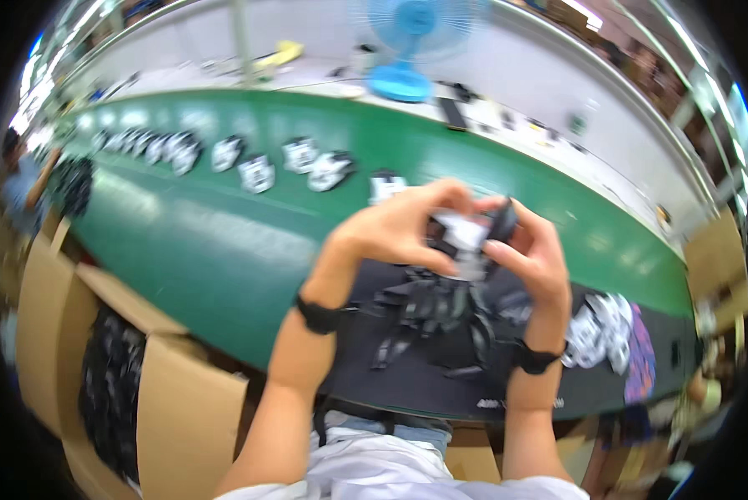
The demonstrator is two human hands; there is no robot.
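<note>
Both my hands are raised over the black mat (357, 367), gripping one small black-and-white item (467, 242) between them. My left hand (399, 229) curls its thumb and fingers round the left side of it. My right hand (532, 250) pinches its dark right edge between thumb and fingers. Motion blur hides its exact kind. Below it on the mat lies a heap of black straps or strips (440, 312). White flat pieces with rounded outlines (595, 333) are piled beside my right forearm. Each of my wrists wears a black band.
Several black-and-white pieces (257, 173) lie in a row along the green work surface (224, 229). A blue fan (400, 82) stands on the white shelf behind. Bottom left, an open cardboard box (186, 417) holds black bundles. Another person (28, 183) is at far left.
</note>
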